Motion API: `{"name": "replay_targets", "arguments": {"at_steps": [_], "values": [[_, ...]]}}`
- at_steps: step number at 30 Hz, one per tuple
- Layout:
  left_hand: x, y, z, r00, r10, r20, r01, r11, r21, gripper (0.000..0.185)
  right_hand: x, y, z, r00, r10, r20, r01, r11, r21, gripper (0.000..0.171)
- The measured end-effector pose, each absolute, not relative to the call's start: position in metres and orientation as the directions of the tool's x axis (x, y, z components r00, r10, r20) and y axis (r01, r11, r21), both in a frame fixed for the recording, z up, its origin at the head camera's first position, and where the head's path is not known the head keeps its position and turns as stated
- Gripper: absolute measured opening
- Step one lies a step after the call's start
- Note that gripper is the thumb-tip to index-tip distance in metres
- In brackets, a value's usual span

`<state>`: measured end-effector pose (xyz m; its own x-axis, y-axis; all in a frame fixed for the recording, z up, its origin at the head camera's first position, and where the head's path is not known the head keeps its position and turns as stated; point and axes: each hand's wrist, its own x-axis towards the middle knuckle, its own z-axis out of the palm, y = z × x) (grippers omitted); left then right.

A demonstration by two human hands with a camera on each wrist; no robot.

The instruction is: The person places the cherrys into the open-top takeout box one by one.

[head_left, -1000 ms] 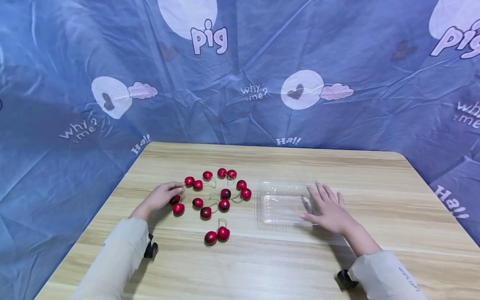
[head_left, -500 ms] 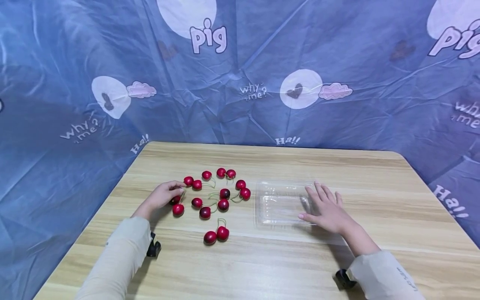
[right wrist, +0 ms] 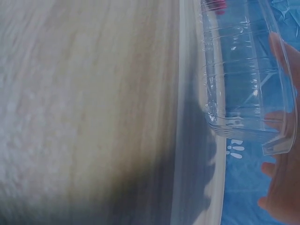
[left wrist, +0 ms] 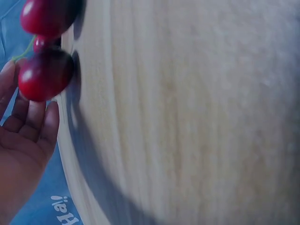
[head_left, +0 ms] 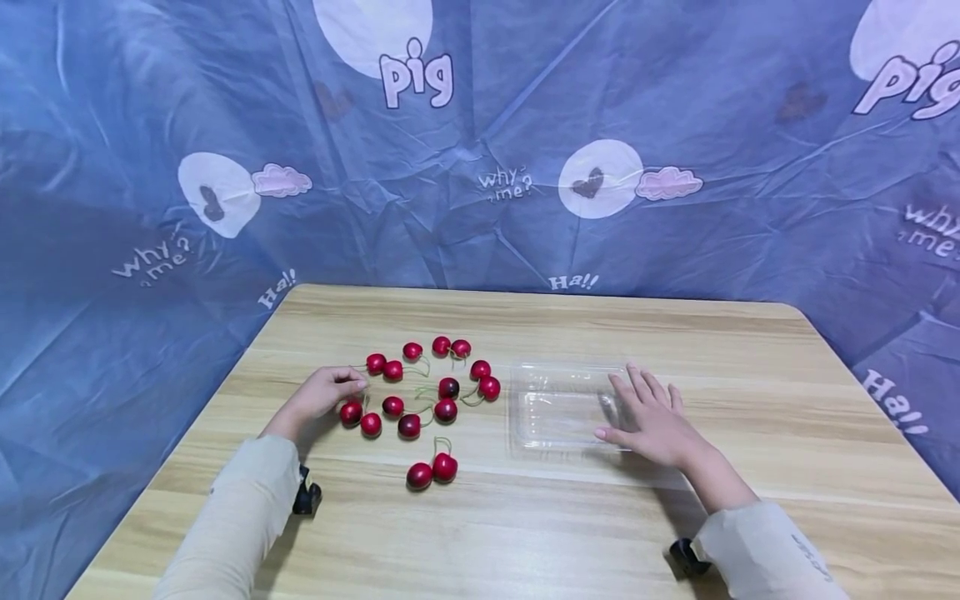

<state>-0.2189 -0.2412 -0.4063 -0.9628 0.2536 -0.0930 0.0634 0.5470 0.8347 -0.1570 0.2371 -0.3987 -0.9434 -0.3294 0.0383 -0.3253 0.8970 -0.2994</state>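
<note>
My left hand (head_left: 321, 393) pinches the green stem of a pair of red cherries (head_left: 371, 425) between thumb and fingertips, at the left of the group. In the left wrist view the nearer cherry (left wrist: 46, 74) hangs by the fingertips, its stem running up to the thumb. My right hand (head_left: 654, 421) lies with spread fingers over the right end of a clear plastic box (head_left: 566, 408). Seen from the right wrist, thumb and fingers are at the rim of the clear box (right wrist: 248, 79), nothing gripped.
Several more cherry pairs lie between the left hand and the box, such as a far pair (head_left: 451, 347) and a near pair (head_left: 432, 472). The wooden table (head_left: 540, 533) ends at a blue printed cloth (head_left: 480, 225) behind.
The cherry pair at my left hand has shifted: its front cherry moved a little right and the other came out more from under the fingers. My right hand stays at the box.
</note>
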Motion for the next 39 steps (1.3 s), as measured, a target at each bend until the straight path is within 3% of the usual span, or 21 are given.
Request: {"name": "replay_targets", "arguments": {"at_steps": [11,33,39], "values": [[-0.210,-0.247,-0.406,-0.969,0.203,-0.141,-0.038,0.440,0.897,0.028,-0.157,0.237,-0.401,-0.939,-0.339,0.050,-0.338,0.890,-0.306,0.088],[-0.196,-0.252,-0.388,-0.993,0.092,-0.071,-0.033,0.367,0.930,0.038,-0.154,0.238,-0.397,-0.938,-0.341,0.066,-0.344,0.885,-0.314,0.087],[-0.194,-0.249,-0.382,-0.997,0.075,-0.025,-0.006,0.243,0.970,0.035,-0.153,0.238,-0.397,-0.938,-0.337,0.080,-0.344,0.883,-0.318,0.087]]}}
